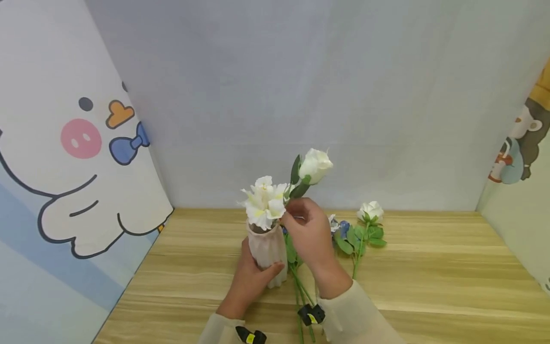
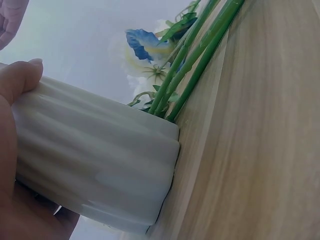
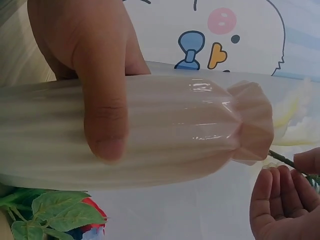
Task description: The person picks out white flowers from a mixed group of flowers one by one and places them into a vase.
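A pale ribbed vase (image 1: 268, 253) with a pinched, ruffled neck stands upright on the wooden table. My left hand (image 1: 249, 282) grips its body, thumb across the near side. A white ruffled flower with yellow markings (image 1: 264, 205) sits in the vase's mouth. Just right of the rim, my right hand (image 1: 310, 234) pinches the stem (image 3: 284, 159) of a white rose (image 1: 315, 166), whose bloom rises above the fingers. In the right wrist view that stem reaches the vase's mouth; its lower end is hidden.
Behind and right of the vase, another white rose (image 1: 370, 211) with green leaves lies on the table (image 1: 429, 267), beside a blue flower (image 1: 344, 228). Several green stems (image 2: 200, 55) lie close by the vase base. A grey backdrop (image 1: 343, 95) borders the table's far edge.
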`<act>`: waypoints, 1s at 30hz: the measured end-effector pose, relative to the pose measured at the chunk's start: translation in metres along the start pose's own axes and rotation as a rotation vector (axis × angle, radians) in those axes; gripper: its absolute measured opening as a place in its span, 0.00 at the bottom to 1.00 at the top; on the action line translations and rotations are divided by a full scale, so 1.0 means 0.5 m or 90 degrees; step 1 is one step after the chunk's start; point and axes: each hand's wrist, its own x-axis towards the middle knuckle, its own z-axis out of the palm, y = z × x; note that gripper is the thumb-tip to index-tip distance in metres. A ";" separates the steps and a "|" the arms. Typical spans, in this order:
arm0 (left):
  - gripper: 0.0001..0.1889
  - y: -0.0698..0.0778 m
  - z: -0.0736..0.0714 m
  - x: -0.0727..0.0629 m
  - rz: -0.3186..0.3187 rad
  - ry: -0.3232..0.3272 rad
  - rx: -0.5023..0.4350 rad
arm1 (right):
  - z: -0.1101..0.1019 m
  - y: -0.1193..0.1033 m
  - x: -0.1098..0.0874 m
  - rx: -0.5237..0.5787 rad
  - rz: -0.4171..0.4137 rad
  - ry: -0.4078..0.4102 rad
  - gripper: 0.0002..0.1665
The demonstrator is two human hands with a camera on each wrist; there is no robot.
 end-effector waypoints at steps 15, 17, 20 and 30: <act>0.51 -0.001 -0.004 -0.004 0.001 0.005 0.003 | -0.012 -0.018 0.015 0.057 -0.022 0.087 0.09; 0.51 -0.003 -0.004 -0.004 0.003 0.002 0.002 | -0.011 -0.021 0.016 0.053 -0.003 0.079 0.09; 0.51 -0.003 -0.004 -0.003 0.009 -0.001 0.003 | -0.012 -0.022 0.013 0.041 0.020 0.069 0.09; 0.51 -0.004 -0.002 -0.001 0.029 0.006 -0.012 | -0.029 -0.008 -0.002 0.037 0.040 0.072 0.07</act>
